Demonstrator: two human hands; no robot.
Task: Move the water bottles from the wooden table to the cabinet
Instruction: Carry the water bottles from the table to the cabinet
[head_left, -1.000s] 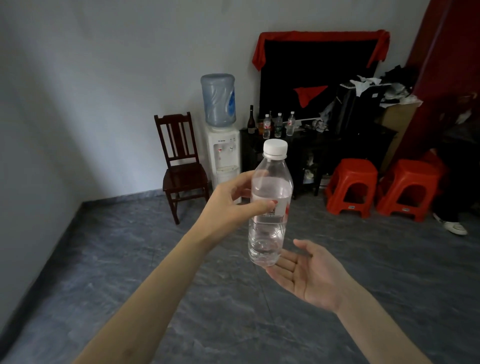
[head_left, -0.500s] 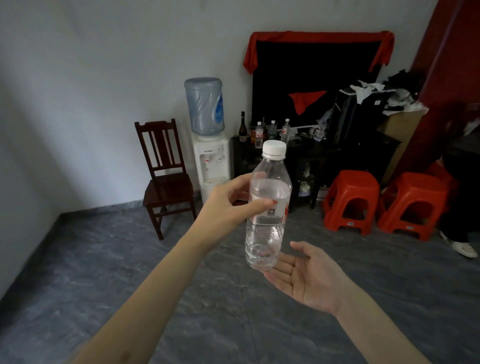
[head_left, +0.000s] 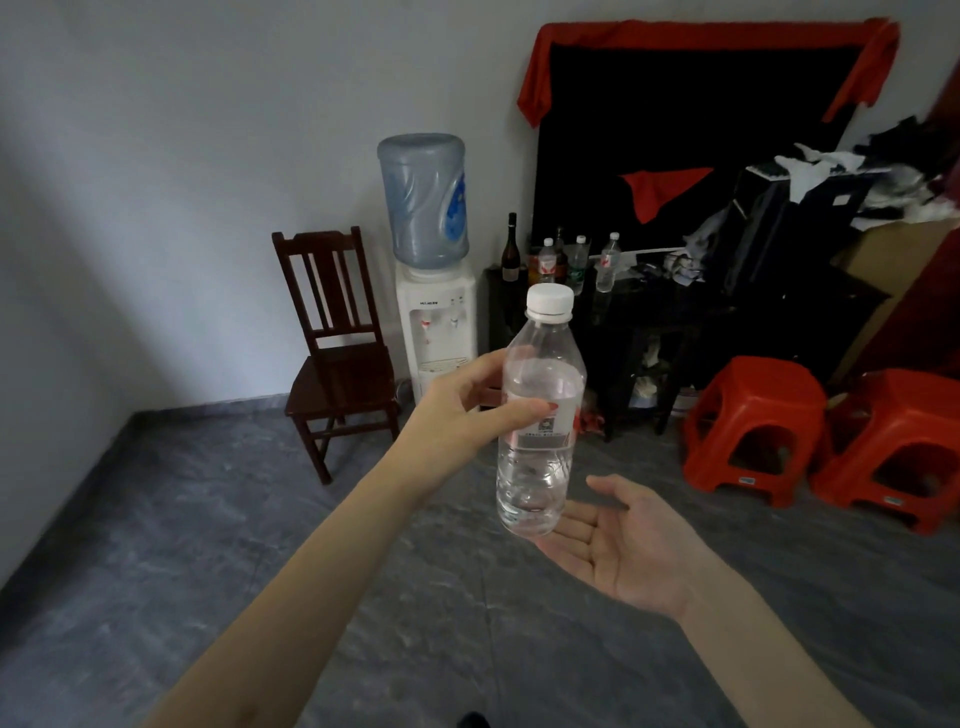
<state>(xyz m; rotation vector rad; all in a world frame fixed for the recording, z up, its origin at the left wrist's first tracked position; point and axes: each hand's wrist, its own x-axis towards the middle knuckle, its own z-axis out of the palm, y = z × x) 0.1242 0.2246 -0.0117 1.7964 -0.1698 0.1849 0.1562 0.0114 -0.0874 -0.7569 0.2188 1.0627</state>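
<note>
Water bottle (head_left: 537, 415) stands upright in the gripping left hand (head_left: 462, 410); right hand (head_left: 618, 545) lies flat, palm up, under its base

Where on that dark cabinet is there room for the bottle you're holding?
The cabinet top looks bare between the rightmost small bottle and the clothes pile. Its left end is crowded with the wine bottle and other bottles. The left hand holds the water bottle.

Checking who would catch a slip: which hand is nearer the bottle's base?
Right. The right hand lies open, palm up, just under the bottle base; the left hand grips it higher, around the label at mid-body.
</note>
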